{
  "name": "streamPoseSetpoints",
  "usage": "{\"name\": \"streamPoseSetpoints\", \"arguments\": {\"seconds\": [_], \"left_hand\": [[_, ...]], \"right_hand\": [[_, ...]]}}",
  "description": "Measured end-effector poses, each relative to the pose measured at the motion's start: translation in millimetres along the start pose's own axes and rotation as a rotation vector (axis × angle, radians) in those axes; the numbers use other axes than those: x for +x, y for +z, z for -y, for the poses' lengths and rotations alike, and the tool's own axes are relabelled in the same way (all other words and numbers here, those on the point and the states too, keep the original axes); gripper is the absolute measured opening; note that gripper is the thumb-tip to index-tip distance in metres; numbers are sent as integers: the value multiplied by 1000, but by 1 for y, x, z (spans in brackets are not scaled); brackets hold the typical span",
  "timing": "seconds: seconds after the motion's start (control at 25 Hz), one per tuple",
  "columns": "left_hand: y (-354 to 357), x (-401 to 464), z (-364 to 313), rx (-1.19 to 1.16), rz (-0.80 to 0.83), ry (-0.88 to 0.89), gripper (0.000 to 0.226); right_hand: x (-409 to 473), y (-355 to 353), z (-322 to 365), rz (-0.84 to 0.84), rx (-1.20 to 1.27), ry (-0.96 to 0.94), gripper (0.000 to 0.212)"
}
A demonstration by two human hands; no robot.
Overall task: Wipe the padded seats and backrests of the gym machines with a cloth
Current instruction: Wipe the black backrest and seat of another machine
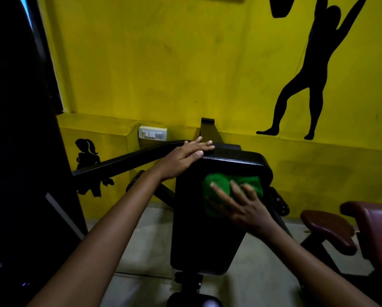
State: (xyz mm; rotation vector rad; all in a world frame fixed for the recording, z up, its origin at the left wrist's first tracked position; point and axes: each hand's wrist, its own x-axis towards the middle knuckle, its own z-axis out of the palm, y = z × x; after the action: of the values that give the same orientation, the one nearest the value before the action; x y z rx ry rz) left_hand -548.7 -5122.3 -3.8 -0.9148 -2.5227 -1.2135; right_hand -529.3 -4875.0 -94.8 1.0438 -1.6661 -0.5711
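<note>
A black padded backrest (207,235) of a gym machine stands tilted in the middle of the view. A green cloth (247,183) lies bunched against its upper part. My right hand (241,207) presses the cloth onto the pad with fingers spread and straight. My left hand (185,156) rests flat on the backrest's top left corner, fingers straight over the edge. The seat below the backrest is mostly out of view at the bottom edge.
A black steel arm (123,162) of the machine runs left from the backrest. A maroon padded seat (327,229) of another machine stands at the right. A yellow wall with a switch plate (152,133) is close behind. A dark machine frame (19,151) fills the left.
</note>
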Motion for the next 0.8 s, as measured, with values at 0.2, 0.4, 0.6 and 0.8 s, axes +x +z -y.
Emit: {"name": "streamPoseSetpoints", "arguments": {"seconds": [0.2,0.4,0.6,0.8], "left_hand": [[-12,1,5,29,106,14,40],[-28,11,9,-14,256,12,37],[-41,23,11,-21,377,46,41],[-48,39,16,-27,448,97,40]], "right_hand": [[21,-12,-9,55,44,12,49],[46,-9,-1,-34,21,199,47],[35,-10,23,164,14,-27,55],[79,-15,18,70,-17,163,52]]}}
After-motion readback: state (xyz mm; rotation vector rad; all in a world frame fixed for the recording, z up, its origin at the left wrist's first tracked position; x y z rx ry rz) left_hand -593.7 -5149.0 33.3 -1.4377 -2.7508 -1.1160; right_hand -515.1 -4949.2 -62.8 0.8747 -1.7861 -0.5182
